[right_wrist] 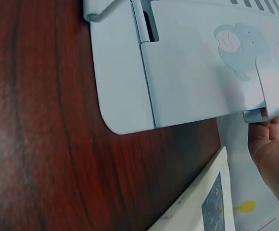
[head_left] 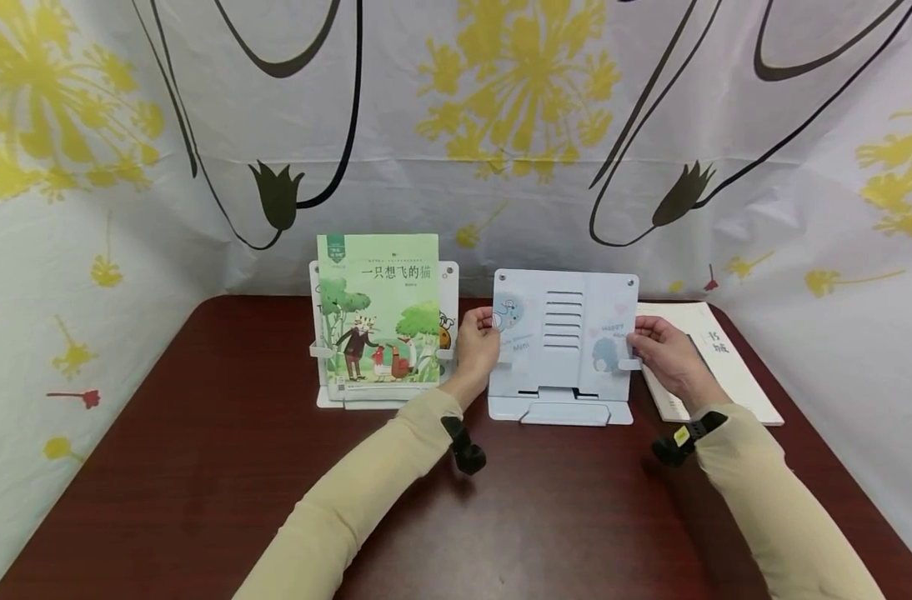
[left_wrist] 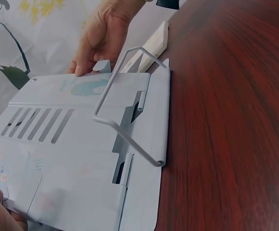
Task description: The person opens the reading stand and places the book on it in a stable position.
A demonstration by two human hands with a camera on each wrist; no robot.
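Note:
A pale blue metal book stand (head_left: pixel 564 350) with slots and cartoon prints is upright on the table, its wire page rest folded out at the front. My left hand (head_left: pixel 477 348) grips its left edge, with the fingertips partly hidden behind the panel. At the opposite edge, my right hand (head_left: pixel 669 357) pinches the panel close to the side clip (right_wrist: pixel 274 98). In the left wrist view the wire rest (left_wrist: pixel 103 106) stands out from the ledge, and only part of the left hand (left_wrist: pixel 0 211) shows.
To the left, a green picture book (head_left: pixel 381 325) leans on a second, white stand (head_left: pixel 450 292). A thick white book (head_left: pixel 726 358) lies behind the right hand. The dark red table (head_left: pixel 201 467) meets a patterned cloth (head_left: pixel 396 108) at the back and sides.

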